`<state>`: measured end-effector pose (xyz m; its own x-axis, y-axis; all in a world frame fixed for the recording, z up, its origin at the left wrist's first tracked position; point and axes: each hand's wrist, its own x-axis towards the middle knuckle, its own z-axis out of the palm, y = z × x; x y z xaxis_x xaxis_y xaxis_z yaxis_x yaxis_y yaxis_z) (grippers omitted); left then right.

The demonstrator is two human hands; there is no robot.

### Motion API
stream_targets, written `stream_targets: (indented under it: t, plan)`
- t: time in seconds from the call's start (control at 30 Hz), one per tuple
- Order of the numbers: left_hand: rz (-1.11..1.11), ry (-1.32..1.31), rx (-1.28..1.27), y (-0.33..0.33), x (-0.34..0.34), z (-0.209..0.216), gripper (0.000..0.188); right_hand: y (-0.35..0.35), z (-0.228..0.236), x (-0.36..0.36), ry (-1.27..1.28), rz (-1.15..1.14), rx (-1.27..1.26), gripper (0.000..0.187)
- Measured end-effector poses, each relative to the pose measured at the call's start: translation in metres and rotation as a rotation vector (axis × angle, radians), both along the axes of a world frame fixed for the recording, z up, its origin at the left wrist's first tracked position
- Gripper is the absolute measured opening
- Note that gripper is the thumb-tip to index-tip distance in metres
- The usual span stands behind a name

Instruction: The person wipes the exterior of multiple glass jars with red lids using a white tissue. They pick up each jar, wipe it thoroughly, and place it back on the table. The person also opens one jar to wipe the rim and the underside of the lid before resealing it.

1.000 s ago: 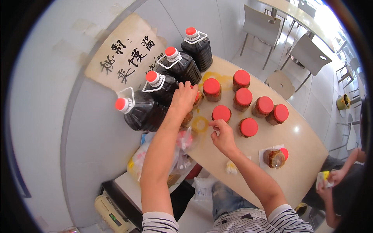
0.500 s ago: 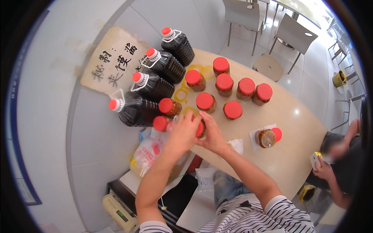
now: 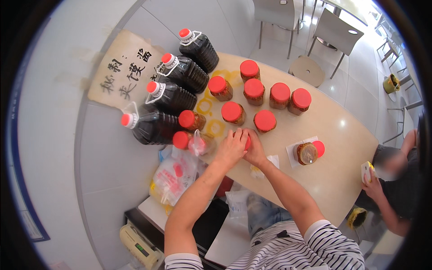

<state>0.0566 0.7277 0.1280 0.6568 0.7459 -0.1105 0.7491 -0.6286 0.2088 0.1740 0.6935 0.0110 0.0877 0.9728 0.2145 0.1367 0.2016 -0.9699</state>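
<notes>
Both my hands are at a red-lidded glass jar (image 3: 248, 143) near the table's front edge. My left hand (image 3: 231, 147) is closed over its lid from the left, fingers bent. My right hand (image 3: 254, 147) wraps its far right side. Most of this jar is hidden by my hands. Just left of them stands a jar under a clear plastic bag (image 3: 197, 143), its lid showing pinkish through the film. Beyond my fingers are more red-lidded jars of brown sauce, the nearest being one jar (image 3: 233, 113) and another jar (image 3: 264, 121).
Large bottles of dark liquid (image 3: 173, 94) line the wall side. An uncapped jar (image 3: 306, 154) and its red lid (image 3: 318, 148) rest on white paper (image 3: 293, 157) at right. Plastic bags (image 3: 173, 175) lie below left. A seated person (image 3: 396, 189) holds a box at far right.
My hands and the jar between them have moved to the right, away from the bagged jar, which now shows more fully. The whole view has shifted slightly.
</notes>
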Motion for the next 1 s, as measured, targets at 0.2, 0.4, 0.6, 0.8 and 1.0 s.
stream_targets:
  t: [0.2, 0.4, 0.6, 0.8, 1.0]
  plan:
    - [0.108, -0.053, 0.067, -0.006, -0.002, -0.013, 0.070, 0.000, 0.013, -0.001, 0.003, -0.012, -0.015, 0.066]
    - [0.547, 0.175, -0.156, -0.003, 0.029, 0.006, 0.067, 0.000, 0.001, -0.001, -0.014, -0.022, -0.058, 0.073]
    - [0.373, 0.226, -0.159, 0.000, 0.009, 0.021, 0.076, 0.001, 0.001, -0.003, -0.063, 0.008, -0.052, 0.088]
    - [0.501, -0.004, 0.254, 0.068, -0.071, 0.054, 0.055, -0.032, 0.068, 0.020, -0.148, -0.083, -0.068, 0.074]
    - [0.371, 0.353, 0.068, 0.127, -0.144, 0.002, 0.041, -0.001, 0.134, -0.032, 0.016, -0.115, 0.000, 0.039]
